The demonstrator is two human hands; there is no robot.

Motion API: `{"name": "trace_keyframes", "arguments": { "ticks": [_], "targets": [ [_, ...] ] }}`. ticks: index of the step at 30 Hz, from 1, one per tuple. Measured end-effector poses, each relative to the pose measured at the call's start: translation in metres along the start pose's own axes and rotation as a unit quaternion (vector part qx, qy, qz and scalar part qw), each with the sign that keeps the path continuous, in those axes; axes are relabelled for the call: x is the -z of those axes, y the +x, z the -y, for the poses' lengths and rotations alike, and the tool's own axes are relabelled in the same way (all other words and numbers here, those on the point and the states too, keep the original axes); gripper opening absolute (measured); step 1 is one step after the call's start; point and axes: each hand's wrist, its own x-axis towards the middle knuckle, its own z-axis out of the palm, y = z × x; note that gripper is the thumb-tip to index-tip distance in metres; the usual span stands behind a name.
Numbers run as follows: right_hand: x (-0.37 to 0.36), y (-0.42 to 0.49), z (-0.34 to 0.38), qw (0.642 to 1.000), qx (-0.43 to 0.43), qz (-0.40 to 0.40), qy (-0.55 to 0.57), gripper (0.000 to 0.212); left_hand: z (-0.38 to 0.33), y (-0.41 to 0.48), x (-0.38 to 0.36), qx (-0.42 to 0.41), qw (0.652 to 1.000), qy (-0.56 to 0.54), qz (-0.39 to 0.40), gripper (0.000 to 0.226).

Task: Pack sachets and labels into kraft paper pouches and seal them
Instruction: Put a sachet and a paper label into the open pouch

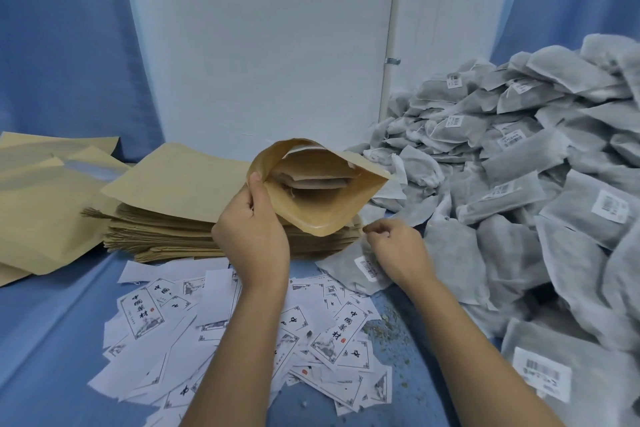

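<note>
Head-camera view: one pouch (322, 191) is held open above the middle of the bench (52, 322), its mouth turned toward the camera, with at least one sachet seen inside it already. No label can be made out in it, and its top is not sealed, so this pouch is judged to be mid-fill, with a label and the sealing left to do. The left hand (252, 236) is raised, its grip closed on the pouch's left rim, thumb on the inside. The right hand (398, 250) is lowered just right of the pouch, its grip pinched narrow on the edge of a grey sachet (349, 267) lying on the bench. A stack of flat pouches (166, 218) lies behind, labels (214, 329) are scattered along the near edge, and a sachet heap (519, 184) fills the right side, so much is left.
</note>
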Motion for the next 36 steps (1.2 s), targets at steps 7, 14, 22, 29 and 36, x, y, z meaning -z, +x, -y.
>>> {"name": "trace_keyframes", "arguments": {
  "ticks": [7, 14, 22, 29, 36],
  "targets": [
    [-0.005, 0.002, -0.007, 0.968, 0.031, 0.086, -0.232, 0.062, -0.001, 0.001, 0.0, 0.018, 0.999, -0.019, -0.03, 0.055],
    [0.018, 0.005, 0.011, 0.957, 0.053, 0.074, -0.275, 0.021, 0.009, 0.004, 0.0, 0.034, 0.999, -0.022, -0.029, 0.041],
    [0.061, -0.01, 0.051, 0.898, 0.011, 0.386, 0.211, 0.032, 0.011, 0.005, 0.001, 0.023, 0.998, 0.015, 0.056, 0.034],
    [0.059, -0.011, 0.067, 0.818, -0.063, 0.303, 0.484, 0.028, 0.015, 0.006, 0.002, 0.027, 0.995, 0.038, 0.083, 0.034],
    [0.026, -0.012, 0.094, 0.812, -0.049, 0.199, 0.546, 0.015, 0.014, 0.007, 0.004, -0.014, 0.986, 0.092, 0.141, 0.035]
  ]
}}
